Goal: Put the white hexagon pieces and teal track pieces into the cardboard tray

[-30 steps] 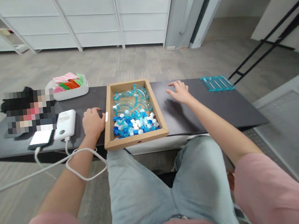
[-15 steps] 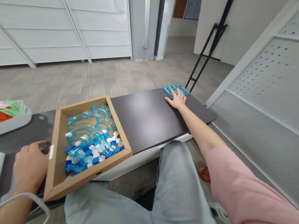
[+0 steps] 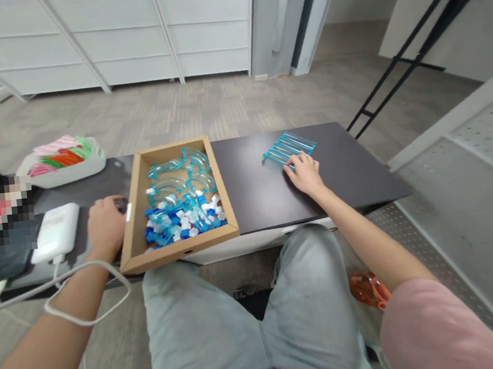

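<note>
My right hand (image 3: 305, 173) lies on the dark table (image 3: 351, 173), fingers stretched out, with the fingertips touching the near edge of a row of clear blue tubes (image 3: 290, 146). My left hand (image 3: 104, 222) rests by the left wall of a cardboard box (image 3: 133, 231). Its fingers are curled over a small dark object (image 3: 121, 204) that I cannot make out. The box holds curved clear blue track pieces (image 3: 181, 176) and several small blue and white blocks (image 3: 184, 219).
A white power bank (image 3: 55, 231) with a white cable (image 3: 84, 319) looped over my left forearm lies left of the box. A white tray of coloured strips (image 3: 61, 160) stands at the back left. A black stand (image 3: 409, 56) is on the floor, and an orange object (image 3: 370, 290) lies under the table.
My right hand reached out to the blue tubes at the far right and has drawn them nearer to the box. The left hand has stayed beside the box. The view has swung about.
</note>
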`<state>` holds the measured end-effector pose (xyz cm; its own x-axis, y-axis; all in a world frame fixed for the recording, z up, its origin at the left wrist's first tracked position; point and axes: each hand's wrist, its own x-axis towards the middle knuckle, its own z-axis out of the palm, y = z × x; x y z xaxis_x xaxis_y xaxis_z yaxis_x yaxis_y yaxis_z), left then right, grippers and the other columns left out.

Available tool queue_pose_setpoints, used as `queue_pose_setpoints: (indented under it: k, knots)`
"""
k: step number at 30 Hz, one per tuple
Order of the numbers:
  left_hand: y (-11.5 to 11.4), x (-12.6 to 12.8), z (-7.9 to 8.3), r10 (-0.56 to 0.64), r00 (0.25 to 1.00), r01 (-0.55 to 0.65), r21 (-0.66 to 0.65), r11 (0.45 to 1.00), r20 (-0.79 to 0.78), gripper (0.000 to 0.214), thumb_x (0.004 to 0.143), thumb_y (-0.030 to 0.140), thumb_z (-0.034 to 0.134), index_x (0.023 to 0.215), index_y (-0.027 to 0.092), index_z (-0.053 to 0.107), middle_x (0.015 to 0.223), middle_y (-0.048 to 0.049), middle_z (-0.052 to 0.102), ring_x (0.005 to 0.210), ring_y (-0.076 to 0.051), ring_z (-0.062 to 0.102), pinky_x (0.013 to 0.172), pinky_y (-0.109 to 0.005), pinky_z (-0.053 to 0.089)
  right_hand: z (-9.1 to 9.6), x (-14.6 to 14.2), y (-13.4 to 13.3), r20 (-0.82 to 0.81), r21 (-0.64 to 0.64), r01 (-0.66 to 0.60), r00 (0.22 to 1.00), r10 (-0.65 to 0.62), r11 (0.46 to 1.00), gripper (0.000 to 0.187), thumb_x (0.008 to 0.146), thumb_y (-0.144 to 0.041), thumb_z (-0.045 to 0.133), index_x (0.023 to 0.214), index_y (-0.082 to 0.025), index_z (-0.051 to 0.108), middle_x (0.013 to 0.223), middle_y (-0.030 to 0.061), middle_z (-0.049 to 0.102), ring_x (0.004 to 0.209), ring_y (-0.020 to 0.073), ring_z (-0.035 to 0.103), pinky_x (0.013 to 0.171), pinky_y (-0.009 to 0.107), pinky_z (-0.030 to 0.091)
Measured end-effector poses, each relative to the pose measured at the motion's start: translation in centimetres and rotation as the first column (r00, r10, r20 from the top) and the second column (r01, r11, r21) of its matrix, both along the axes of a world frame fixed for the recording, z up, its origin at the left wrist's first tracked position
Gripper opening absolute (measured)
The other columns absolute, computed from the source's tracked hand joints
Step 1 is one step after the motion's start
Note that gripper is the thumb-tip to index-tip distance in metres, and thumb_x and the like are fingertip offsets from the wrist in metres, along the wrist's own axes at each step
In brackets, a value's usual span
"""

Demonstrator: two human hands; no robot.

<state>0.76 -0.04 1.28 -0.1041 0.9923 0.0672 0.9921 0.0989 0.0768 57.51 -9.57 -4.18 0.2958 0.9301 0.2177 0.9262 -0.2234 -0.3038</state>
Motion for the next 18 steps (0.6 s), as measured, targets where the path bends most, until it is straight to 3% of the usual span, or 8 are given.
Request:
queue_pose_setpoints:
  k: [5,9,12,15,18]
  knots:
    - [-0.3,0.1,0.1,-0.002,1.0,0.002,0.008,1.0,0.029,0.056,0.111,0.032,0.052,0.156,0.006,0.072,0.152,-0.0295,0.076,0.145,-0.042,0.068,0.124,-0.051,0.058,0.2,-3.9,-0.5,-0.212,0.06,-0.112,0.97,0.122,0.992,0.019,0.118,-0.044,0.055,0.118,-0.033,0.07,0.152,0.015,0.085,0.152,0.0425,0.07,0.13,0.066,0.049]
    - [-0.4,0.1,-0.1,-0.003,0.998,0.003,0.009,1.0,0.058,0.054,0.113,0.033,0.055,0.157,0.006,0.07,0.157,-0.0299,0.072,0.149,-0.044,0.064,0.127,-0.052,0.055,0.6,-5.6,0.4,-0.378,0.184,-0.074,0.915,0.14,0.98,0.017,0.116,-0.05,0.055,0.116,-0.035,0.064,0.144,0.0085,0.087,0.14,0.0391,0.077,0.133,0.065,0.049]
    - [-0.4,0.2,-0.1,0.0,0.996,-0.001,0.016,1.0,0.088,0.05,0.113,0.032,0.056,0.155,0.007,0.07,0.157,-0.0301,0.071,0.148,-0.044,0.064,0.125,-0.053,0.055,1.5,-7.4,1.2,-0.452,0.298,-0.09,0.864,0.224,0.95,0.023,0.115,-0.056,0.055,0.12,-0.035,0.062,0.131,0.0075,0.085,0.132,0.0366,0.079,0.128,0.059,0.055]
    - [-0.3,0.2,-0.3,-0.004,0.995,0.0,0.039,0.999,0.1,0.049,0.112,0.034,0.056,0.152,0.01,0.071,0.153,-0.0299,0.072,0.147,-0.046,0.064,0.124,-0.056,0.056,3.4,-10.9,1.4,-0.463,0.404,-0.252,0.773,0.434,0.88,0.03,0.117,-0.062,0.057,0.126,-0.034,0.066,0.13,0.0078,0.084,0.129,0.0347,0.078,0.123,0.053,0.059]
    - [-0.2,0.1,-0.7,-0.007,0.995,0.001,0.06,0.998,0.101,0.052,0.111,0.035,0.055,0.152,0.011,0.072,0.154,-0.0305,0.073,0.148,-0.049,0.064,0.126,-0.058,0.056,5.6,-16.1,0.8,-0.4,0.393,-0.544,0.625,0.671,0.741,0.027,0.118,-0.057,0.064,0.13,-0.035,0.073,0.141,0.0086,0.084,0.136,0.0352,0.077,0.124,0.054,0.058]
